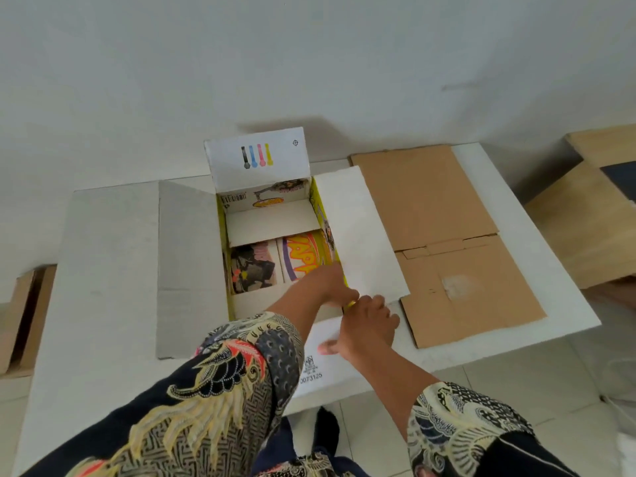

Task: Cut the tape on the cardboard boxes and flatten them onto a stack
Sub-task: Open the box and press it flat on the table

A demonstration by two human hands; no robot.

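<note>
Gripping the near right corner of an open box (275, 215), left hand (332, 284) and right hand (370, 325) meet; its long axis runs away from the person.

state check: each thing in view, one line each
printed box: upright on table, all four flaps open
flattened brown box: lying flat on table, right of printed box
left hand: at printed box's near right corner
right hand: curled at same corner, thumb on near flap
white table: carrying both boxes
</note>
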